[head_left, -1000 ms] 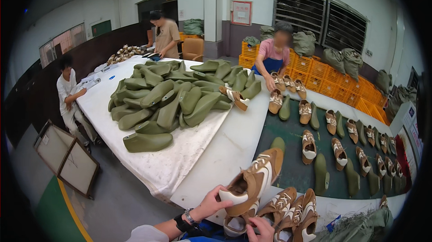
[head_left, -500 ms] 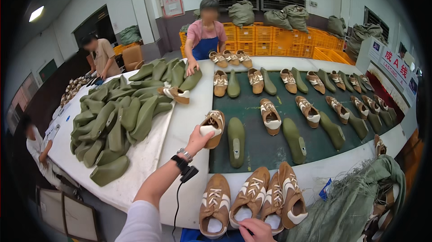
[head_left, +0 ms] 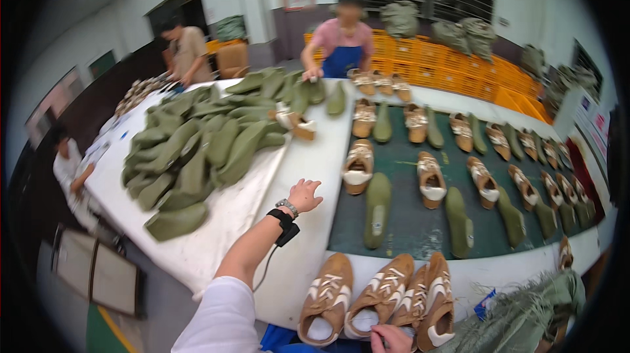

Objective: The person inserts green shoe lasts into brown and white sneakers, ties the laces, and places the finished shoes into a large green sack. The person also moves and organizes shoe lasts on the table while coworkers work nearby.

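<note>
My left hand (head_left: 304,197) is open and holds nothing, its fingers stretched over the white tabletop beside the green belt. Just beyond it, a brown sneaker (head_left: 357,168) with white stripes stands on the belt's left end, next to a green shoe last (head_left: 377,212). My right hand (head_left: 392,338), cut by the lower edge, has its fingers closed at the heel of a brown sneaker (head_left: 412,300) in the near row. Beside that one are more sneakers (head_left: 329,290), with white lining showing inside; the rightmost (head_left: 438,297) leans against its neighbour.
A large heap of green lasts (head_left: 197,136) covers much of the left table, a sneaker (head_left: 295,120) at its edge. Paired sneakers and lasts line the green belt (head_left: 407,221). A co-worker (head_left: 341,41) stands across. A green woven sack (head_left: 518,313) lies near right.
My left hand has let go of the sneaker, which now stands on the belt, and its fingers have opened. The view has swung left. The co-worker opposite has moved a last rightward.
</note>
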`<state>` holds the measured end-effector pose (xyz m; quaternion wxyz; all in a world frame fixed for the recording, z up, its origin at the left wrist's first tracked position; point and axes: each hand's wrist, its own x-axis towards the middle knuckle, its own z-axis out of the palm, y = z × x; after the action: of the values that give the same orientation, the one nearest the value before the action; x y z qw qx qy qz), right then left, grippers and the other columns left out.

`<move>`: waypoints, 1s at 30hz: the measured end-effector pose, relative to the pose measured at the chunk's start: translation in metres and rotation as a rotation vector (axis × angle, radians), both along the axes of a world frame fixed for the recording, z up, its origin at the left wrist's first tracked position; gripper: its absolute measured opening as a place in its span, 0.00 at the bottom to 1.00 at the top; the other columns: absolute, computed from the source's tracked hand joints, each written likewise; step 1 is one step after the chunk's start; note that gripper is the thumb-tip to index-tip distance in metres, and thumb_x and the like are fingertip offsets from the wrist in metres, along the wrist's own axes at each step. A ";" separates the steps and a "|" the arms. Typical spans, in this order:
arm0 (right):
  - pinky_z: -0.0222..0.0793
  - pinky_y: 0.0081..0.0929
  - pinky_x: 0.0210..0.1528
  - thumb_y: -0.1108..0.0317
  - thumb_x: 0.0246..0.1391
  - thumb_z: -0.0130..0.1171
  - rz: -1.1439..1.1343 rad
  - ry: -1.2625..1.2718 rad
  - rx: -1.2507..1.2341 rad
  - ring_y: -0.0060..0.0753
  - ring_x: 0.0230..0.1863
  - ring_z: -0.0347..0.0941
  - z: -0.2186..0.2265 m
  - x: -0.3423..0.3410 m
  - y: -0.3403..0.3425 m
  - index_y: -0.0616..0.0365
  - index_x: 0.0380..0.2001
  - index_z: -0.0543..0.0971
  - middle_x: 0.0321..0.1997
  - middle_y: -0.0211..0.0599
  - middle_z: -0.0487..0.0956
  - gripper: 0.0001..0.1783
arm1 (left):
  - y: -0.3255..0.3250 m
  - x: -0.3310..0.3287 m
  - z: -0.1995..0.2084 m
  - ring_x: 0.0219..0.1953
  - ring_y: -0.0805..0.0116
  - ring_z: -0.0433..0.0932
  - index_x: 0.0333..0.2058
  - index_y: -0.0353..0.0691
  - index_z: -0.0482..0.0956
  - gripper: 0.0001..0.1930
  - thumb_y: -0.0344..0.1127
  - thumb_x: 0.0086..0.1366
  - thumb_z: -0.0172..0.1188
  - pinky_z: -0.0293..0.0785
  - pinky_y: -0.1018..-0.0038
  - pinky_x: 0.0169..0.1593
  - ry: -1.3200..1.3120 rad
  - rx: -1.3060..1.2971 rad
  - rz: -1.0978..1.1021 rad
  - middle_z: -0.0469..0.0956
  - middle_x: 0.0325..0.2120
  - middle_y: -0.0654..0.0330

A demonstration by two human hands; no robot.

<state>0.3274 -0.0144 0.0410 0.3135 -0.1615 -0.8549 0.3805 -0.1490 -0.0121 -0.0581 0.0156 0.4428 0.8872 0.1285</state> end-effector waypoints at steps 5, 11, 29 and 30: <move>0.67 0.28 0.29 0.76 0.50 0.60 0.087 -0.015 0.033 0.38 0.26 0.74 -0.003 -0.009 -0.019 0.62 0.35 0.79 0.31 0.43 0.79 0.07 | -0.226 -0.032 0.009 0.59 0.50 0.62 0.52 0.45 0.71 0.29 0.44 0.50 0.64 0.66 0.53 0.53 0.390 -0.085 0.365 0.70 0.51 0.53; 0.71 0.30 0.32 0.78 0.51 0.58 0.208 -0.067 0.070 0.44 0.29 0.75 0.012 -0.034 -0.045 0.64 0.36 0.79 0.32 0.47 0.79 0.08 | -0.431 -0.056 0.026 0.61 0.54 0.60 0.56 0.44 0.64 0.34 0.39 0.48 0.63 0.63 0.51 0.57 0.177 -0.050 1.060 0.66 0.55 0.55; 0.73 0.33 0.36 0.77 0.49 0.60 0.312 -0.049 0.132 0.48 0.34 0.77 0.018 -0.072 -0.081 0.61 0.37 0.80 0.34 0.47 0.80 0.10 | -0.412 -0.011 0.046 0.39 0.54 0.80 0.43 0.33 0.78 0.31 0.54 0.48 0.67 0.74 0.66 0.46 -0.355 -0.066 0.352 0.80 0.35 0.45; 0.73 0.33 0.36 0.77 0.49 0.60 0.326 -0.042 0.146 0.48 0.34 0.77 0.019 -0.073 -0.080 0.61 0.37 0.80 0.34 0.47 0.80 0.10 | -0.392 0.000 0.048 0.39 0.53 0.80 0.43 0.32 0.78 0.31 0.54 0.48 0.66 0.75 0.65 0.46 -0.469 -0.065 0.300 0.80 0.35 0.44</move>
<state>0.2539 -0.0949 0.0595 0.2407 -0.0056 -0.9014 0.3598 -0.1494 -0.4040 -0.0099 0.2153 0.2637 0.9188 0.1998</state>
